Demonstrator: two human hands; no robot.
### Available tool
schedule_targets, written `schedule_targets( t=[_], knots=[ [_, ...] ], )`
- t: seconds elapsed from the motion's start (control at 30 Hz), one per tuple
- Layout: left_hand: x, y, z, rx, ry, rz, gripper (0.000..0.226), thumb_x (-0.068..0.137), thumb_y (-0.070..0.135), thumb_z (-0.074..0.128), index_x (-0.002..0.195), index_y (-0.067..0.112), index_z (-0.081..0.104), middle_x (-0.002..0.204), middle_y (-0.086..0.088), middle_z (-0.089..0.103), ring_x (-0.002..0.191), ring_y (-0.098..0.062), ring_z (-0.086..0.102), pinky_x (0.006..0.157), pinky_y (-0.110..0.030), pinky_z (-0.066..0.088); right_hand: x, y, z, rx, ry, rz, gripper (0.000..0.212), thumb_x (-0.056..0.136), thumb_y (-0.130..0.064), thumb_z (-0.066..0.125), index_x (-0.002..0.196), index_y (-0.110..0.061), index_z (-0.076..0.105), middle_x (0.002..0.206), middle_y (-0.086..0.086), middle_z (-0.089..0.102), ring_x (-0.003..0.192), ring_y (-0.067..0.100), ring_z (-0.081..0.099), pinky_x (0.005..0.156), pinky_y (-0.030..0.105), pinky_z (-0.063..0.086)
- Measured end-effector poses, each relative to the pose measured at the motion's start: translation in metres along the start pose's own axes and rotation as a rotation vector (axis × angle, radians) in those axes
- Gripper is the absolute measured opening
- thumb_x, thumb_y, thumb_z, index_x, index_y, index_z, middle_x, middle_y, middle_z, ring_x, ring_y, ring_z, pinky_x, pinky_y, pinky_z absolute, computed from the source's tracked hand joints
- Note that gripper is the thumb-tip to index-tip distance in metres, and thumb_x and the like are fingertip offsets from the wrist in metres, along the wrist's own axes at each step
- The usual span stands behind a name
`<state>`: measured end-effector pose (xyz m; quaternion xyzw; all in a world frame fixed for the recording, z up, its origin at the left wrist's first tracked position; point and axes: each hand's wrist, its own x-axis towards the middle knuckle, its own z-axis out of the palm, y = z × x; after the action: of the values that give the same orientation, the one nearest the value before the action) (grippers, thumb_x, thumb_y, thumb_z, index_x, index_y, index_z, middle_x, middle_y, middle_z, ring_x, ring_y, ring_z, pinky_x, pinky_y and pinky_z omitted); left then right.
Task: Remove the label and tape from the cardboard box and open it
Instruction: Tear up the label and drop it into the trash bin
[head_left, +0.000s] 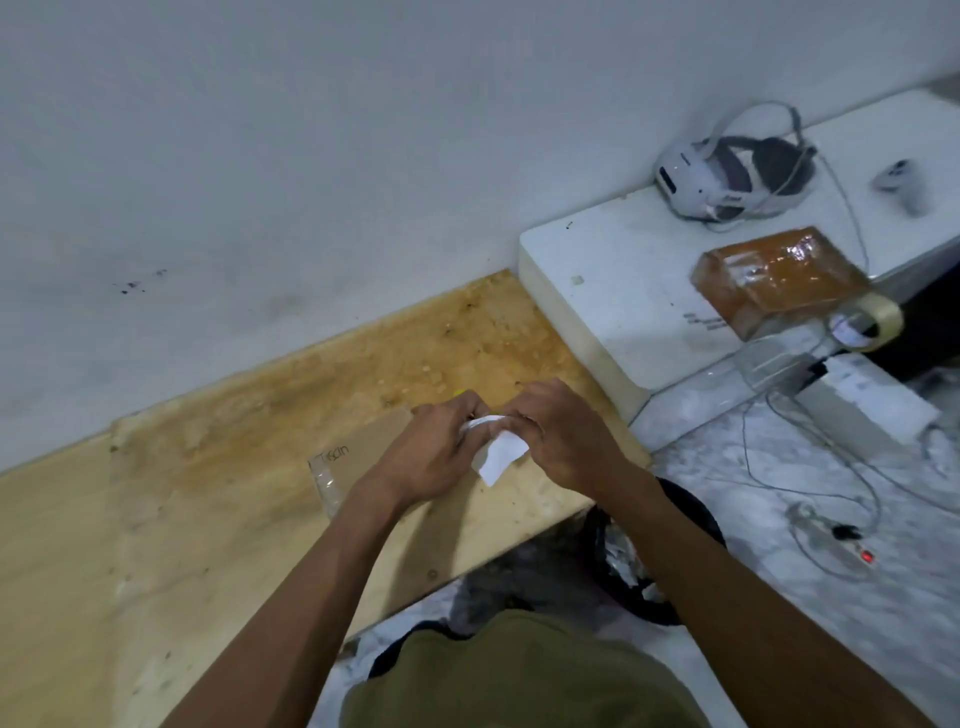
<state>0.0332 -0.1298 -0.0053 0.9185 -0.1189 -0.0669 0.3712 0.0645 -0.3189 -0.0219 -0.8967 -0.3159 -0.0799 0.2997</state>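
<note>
A flat brown cardboard box (358, 457) with dark handwriting and clear tape along its left edge lies on the wooden board (208, 493). Both hands hover over its right end. My left hand (439, 449) and my right hand (558, 441) together pinch a white paper label (498, 454), which is crumpled at the top and hangs down between them. Most of the box's right part is hidden under my hands.
A white foam block (597, 291) at the right carries a tape-wrapped brown parcel (779, 278), a VR headset (727, 174) and a controller (901, 182). A tape roll (867, 322) and cables (831, 493) lie further right. A black bin (639, 561) stands under my right forearm.
</note>
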Motion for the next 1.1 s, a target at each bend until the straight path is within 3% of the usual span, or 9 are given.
schedule_targets(
  t=[0.07,0.2,0.43,0.53,0.6,0.73,0.9,1.0,1.1],
  knots=[
    [0.004,-0.001,-0.002,0.035,0.008,0.054,0.023,0.098,0.041,0.049,0.09,0.022,0.06,0.079,0.003,0.067,0.071,-0.018,0.059,0.062,-0.036,0.046,-0.002,-0.003,-0.007,-0.027,-0.038,0.047,0.025,0.092,-0.026,0.05,0.082,-0.01,0.067,0.077,0.007,0.061,0.08,0.022,0.049,0.075,0.031,0.038],
    [0.007,0.003,-0.01,0.058,0.122,0.166,0.01,0.091,0.021,0.063,0.085,0.023,0.071,0.085,0.005,0.067,0.08,-0.017,0.058,0.069,-0.032,0.044,-0.005,-0.021,-0.016,0.052,-0.056,0.219,0.028,0.091,-0.03,0.044,0.088,-0.013,0.066,0.083,0.005,0.058,0.082,0.023,0.048,0.069,0.041,0.045],
    [-0.019,0.018,-0.017,-0.283,0.364,0.08,0.008,0.084,0.02,0.074,0.078,0.022,0.078,0.073,0.006,0.069,0.073,-0.011,0.062,0.062,-0.024,0.045,-0.007,-0.065,-0.008,0.286,0.246,0.504,0.012,0.089,-0.018,0.067,0.079,-0.015,0.072,0.074,-0.002,0.066,0.068,0.011,0.059,0.06,0.022,0.045],
    [-0.032,0.016,-0.02,-0.438,0.418,-0.001,0.012,0.086,0.016,0.072,0.077,0.02,0.077,0.074,0.008,0.072,0.073,-0.008,0.066,0.064,-0.022,0.048,-0.027,-0.066,-0.011,0.504,0.476,0.812,0.02,0.09,-0.026,0.067,0.076,-0.013,0.073,0.073,0.012,0.07,0.068,0.024,0.065,0.063,0.041,0.059],
    [-0.04,0.002,-0.026,-0.547,0.465,-0.101,0.011,0.087,0.017,0.072,0.078,0.023,0.076,0.072,0.011,0.072,0.069,-0.002,0.065,0.065,-0.021,0.049,-0.051,-0.06,-0.029,0.575,0.664,0.96,0.016,0.092,-0.027,0.066,0.078,-0.022,0.074,0.079,0.013,0.072,0.073,0.025,0.067,0.066,0.04,0.06],
    [-0.044,-0.017,-0.03,-0.597,0.421,-0.213,0.009,0.087,0.022,0.073,0.082,0.03,0.076,0.068,0.015,0.071,0.066,0.003,0.062,0.065,-0.02,0.051,-0.081,-0.073,-0.055,0.329,0.665,0.921,0.011,0.094,-0.028,0.063,0.088,-0.028,0.072,0.085,-0.003,0.072,0.081,0.012,0.067,0.07,0.029,0.053],
    [-0.04,-0.008,-0.007,-0.512,0.341,-0.273,0.018,0.085,0.022,0.074,0.098,0.01,0.078,0.083,0.002,0.076,0.062,0.012,0.061,0.067,-0.014,0.051,-0.062,-0.12,-0.024,0.625,0.716,0.896,0.016,0.093,-0.025,0.065,0.092,-0.011,0.074,0.084,0.007,0.073,0.078,0.024,0.069,0.063,0.037,0.061],
    [-0.04,0.001,0.002,-0.567,0.251,-0.263,0.012,0.084,0.012,0.074,0.095,0.011,0.079,0.076,0.005,0.075,0.061,0.005,0.06,0.067,-0.024,0.053,-0.055,-0.126,-0.006,0.4,0.635,0.864,0.016,0.091,-0.028,0.066,0.086,-0.015,0.072,0.079,0.0,0.071,0.073,0.016,0.067,0.063,0.034,0.057],
    [-0.042,0.014,0.005,-0.821,0.15,-0.351,0.02,0.084,-0.005,0.067,0.094,0.009,0.076,0.07,0.012,0.073,0.07,-0.009,0.063,0.062,-0.025,0.053,-0.056,-0.123,0.005,0.225,0.573,0.833,0.015,0.091,-0.028,0.065,0.085,-0.015,0.069,0.082,-0.001,0.067,0.074,0.013,0.061,0.068,0.031,0.051]
  ],
)
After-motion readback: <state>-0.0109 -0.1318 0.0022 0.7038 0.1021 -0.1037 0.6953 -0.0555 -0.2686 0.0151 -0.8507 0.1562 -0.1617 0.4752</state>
